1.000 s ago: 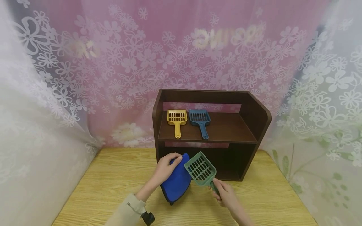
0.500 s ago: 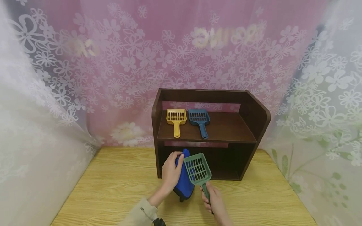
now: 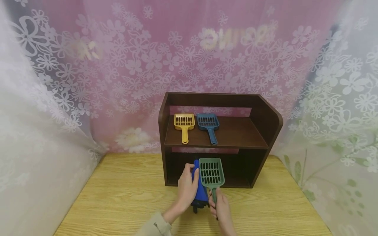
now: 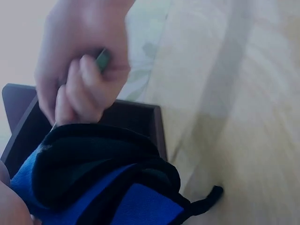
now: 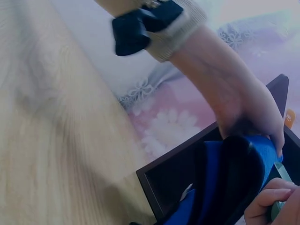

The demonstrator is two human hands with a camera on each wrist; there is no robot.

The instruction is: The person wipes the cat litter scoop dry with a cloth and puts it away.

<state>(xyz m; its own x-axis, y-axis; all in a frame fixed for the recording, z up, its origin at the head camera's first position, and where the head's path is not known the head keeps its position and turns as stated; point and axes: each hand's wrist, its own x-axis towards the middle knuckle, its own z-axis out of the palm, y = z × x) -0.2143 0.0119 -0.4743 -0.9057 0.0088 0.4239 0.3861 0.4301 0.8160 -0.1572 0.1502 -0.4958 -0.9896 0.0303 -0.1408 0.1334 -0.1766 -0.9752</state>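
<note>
In the head view my left hand (image 3: 186,188) grips a blue cloth piece with black edging (image 3: 201,191), folded and standing on end above the table. My right hand (image 3: 221,208) holds a green slotted litter scoop (image 3: 212,169) by its handle, slotted head upward. The scoop's edge lies against or just in front of the cloth; which, I cannot tell. From the left wrist, the cloth (image 4: 145,201) shows layered folds and a black strap, and the right hand (image 4: 89,79) is curled round the green handle. In the right wrist view the left hand (image 5: 253,105) grasps the cloth's top.
Behind the hands stands a dark brown two-level shelf (image 3: 236,132). A yellow litter scoop (image 3: 184,131) and a blue litter scoop (image 3: 211,132) lie on its upper board. Floral curtains (image 3: 133,65) surround the wooden table (image 3: 127,186) at the back and sides.
The left hand has carried the blue cloth to the right, and it now looks narrower and more upright. The green scoop has turned from a slant to nearly upright beside it.
</note>
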